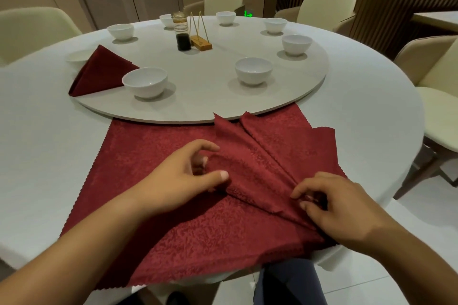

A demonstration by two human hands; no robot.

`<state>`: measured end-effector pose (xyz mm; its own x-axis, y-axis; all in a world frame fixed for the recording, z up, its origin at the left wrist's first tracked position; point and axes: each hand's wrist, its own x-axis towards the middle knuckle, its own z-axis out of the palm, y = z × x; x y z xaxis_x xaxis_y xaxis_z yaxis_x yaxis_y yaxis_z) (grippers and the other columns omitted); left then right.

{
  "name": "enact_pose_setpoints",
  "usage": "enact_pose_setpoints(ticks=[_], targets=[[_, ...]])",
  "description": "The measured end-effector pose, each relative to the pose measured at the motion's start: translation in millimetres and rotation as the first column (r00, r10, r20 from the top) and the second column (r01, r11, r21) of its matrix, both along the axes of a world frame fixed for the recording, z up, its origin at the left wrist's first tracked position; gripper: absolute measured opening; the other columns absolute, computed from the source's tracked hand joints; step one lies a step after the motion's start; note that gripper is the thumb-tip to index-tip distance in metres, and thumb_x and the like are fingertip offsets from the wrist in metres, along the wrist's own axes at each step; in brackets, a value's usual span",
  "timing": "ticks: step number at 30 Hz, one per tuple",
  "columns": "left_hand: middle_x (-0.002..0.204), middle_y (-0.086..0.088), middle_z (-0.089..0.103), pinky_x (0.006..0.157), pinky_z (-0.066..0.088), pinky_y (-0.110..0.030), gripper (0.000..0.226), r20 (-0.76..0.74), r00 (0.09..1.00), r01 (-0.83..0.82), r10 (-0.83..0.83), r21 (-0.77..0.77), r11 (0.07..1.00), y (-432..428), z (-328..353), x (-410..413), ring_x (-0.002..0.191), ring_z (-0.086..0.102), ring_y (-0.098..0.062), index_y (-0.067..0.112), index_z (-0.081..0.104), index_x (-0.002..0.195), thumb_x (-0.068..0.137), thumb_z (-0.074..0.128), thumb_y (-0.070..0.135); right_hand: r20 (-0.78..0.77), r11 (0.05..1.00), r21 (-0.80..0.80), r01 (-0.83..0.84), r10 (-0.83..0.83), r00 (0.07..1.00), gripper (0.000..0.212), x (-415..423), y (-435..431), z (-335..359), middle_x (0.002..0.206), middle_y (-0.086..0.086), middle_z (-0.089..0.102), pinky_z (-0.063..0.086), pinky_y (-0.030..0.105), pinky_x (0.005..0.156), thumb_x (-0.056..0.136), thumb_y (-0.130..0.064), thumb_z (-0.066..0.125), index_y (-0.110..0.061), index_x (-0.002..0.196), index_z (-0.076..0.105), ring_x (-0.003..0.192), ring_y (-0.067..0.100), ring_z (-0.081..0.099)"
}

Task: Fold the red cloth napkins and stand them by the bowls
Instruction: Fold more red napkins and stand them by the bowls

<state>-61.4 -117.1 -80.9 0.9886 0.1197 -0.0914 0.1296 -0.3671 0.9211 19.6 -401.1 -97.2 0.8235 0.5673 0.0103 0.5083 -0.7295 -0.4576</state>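
Left grip (183, 176) and right grip (339, 208) both pinch pleats of the red napkin (173, 225), just beside the turntable (210, 89).

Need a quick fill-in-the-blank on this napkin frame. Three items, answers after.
1. The left hand and right hand both grip the spread napkin, which is ___ in colour.
2. The folded napkin stands to the ___ of the front-left bowl.
3. The turntable bearing the bowls is ___ in shape.
Answers: red; left; round.
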Motion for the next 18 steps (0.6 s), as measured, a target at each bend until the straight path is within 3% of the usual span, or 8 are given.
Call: enact_pose_setpoints(ticks=[2, 6, 8, 12, 18], targets=[[0.097, 0.005, 0.073, 0.086, 0.056, -0.030, 0.035, 0.098, 0.993, 0.048, -0.061, 0.136, 0.990, 2.4, -7.1, -7.1, 0.087, 0.071, -0.012, 0.029, 0.063, 0.118, 0.089, 0.077, 0.016, 0.009, 1.000, 0.017, 0.012, -0.012, 1.000, 0.026, -2.1, 0.4, -0.2, 0.084, -0.021, 0.058, 0.045, 0.032, 0.087, 0.085, -0.028, 0.073, -0.052, 0.083, 0.065, 0.086, -0.002, 0.054], [0.083, 0.000, 0.070, 0.074, 0.055, -0.031, 0.018, 0.206, 0.978, -0.069, 0.017, 0.245, 0.967, 1.9, -9.4, -31.2, 0.076, 0.066, -0.022, 0.032, 0.071, 0.102, 0.090, 0.076, 0.018, 0.056, 1.000, 0.013, -0.024, 0.023, 0.998, 0.022, -2.8, 4.0, 1.9, 0.084, -0.022, 0.060, 0.047, 0.032, 0.086, 0.084, -0.026, 0.075, -0.046, 0.088, 0.069, 0.086, 0.000, 0.056], [0.083, 0.007, 0.071, 0.072, 0.053, -0.026, 0.014, 0.236, 0.971, -0.101, 0.034, 0.277, 0.955, 0.6, -10.7, -48.8, 0.074, 0.066, -0.012, 0.033, 0.072, 0.097, 0.091, 0.075, 0.020, 0.087, 0.997, 0.010, -0.078, 0.077, 0.993, 0.020, -4.1, 10.5, 3.0, 0.085, -0.023, 0.060, 0.047, 0.032, 0.088, 0.084, -0.026, 0.075, -0.044, 0.092, 0.070, 0.088, 0.000, 0.056], [0.099, 0.027, 0.070, 0.084, 0.045, -0.010, 0.021, 0.337, 0.935, -0.243, 0.113, 0.377, 0.894, 5.2, -19.5, -78.4, 0.097, 0.066, 0.003, 0.036, 0.074, 0.095, 0.091, 0.072, 0.016, 0.134, 0.981, -0.014, -0.194, 0.194, 0.972, 0.018, -6.8, 28.7, 0.6, 0.090, -0.025, 0.060, 0.043, 0.033, 0.094, 0.087, -0.029, 0.071, -0.044, 0.097, 0.069, 0.093, 0.000, 0.054], [0.108, 0.042, 0.063, 0.087, 0.036, 0.000, 0.030, 0.219, 0.961, -0.246, 0.171, 0.386, 0.889, 7.3, -30.1, -94.9, 0.104, 0.059, 0.017, 0.045, 0.070, 0.097, 0.099, 0.061, 0.017, 0.121, 0.975, 0.044, -0.217, 0.211, 0.970, 0.008, -9.1, 35.0, -3.2, 0.086, -0.026, 0.066, 0.044, 0.027, 0.088, 0.090, -0.043, 0.063, -0.045, 0.087, 0.071, 0.093, -0.002, 0.052]])
